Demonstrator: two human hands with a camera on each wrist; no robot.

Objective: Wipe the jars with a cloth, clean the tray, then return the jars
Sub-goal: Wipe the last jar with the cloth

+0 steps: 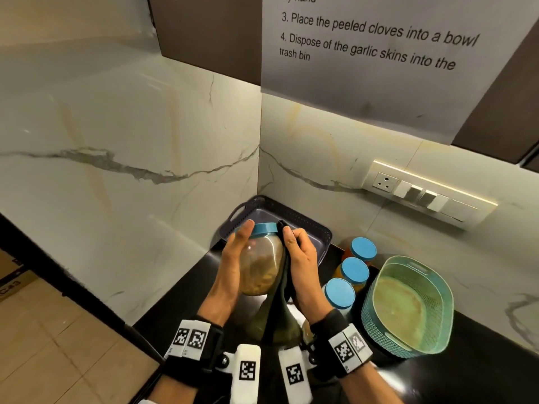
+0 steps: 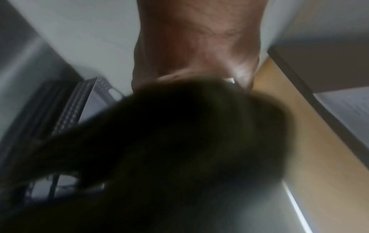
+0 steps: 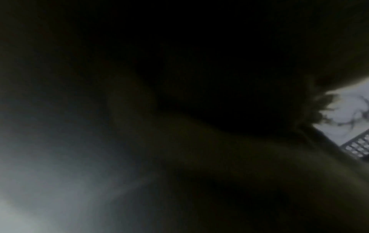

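In the head view a clear jar (image 1: 259, 263) with a blue lid and brownish contents is held up in front of the dark tray (image 1: 316, 233) in the counter's corner. My left hand (image 1: 237, 252) cups the jar's left side, thumb by the lid. My right hand (image 1: 300, 255) grips a dark green cloth (image 1: 280, 310) against the jar's right side; the cloth hangs down below it. Three more blue-lidded jars (image 1: 354, 271) stand in a row on the counter to the right. The left wrist view shows the dark cloth (image 2: 179, 141) close up, blurred. The right wrist view is almost all dark.
A teal basket (image 1: 408, 304) stands on the black counter (image 1: 466, 374) right of the jars. Marble walls meet behind the tray. A switch panel (image 1: 423, 193) is on the right wall, a printed sheet (image 1: 379, 53) above it. The counter's left edge drops to a tiled floor.
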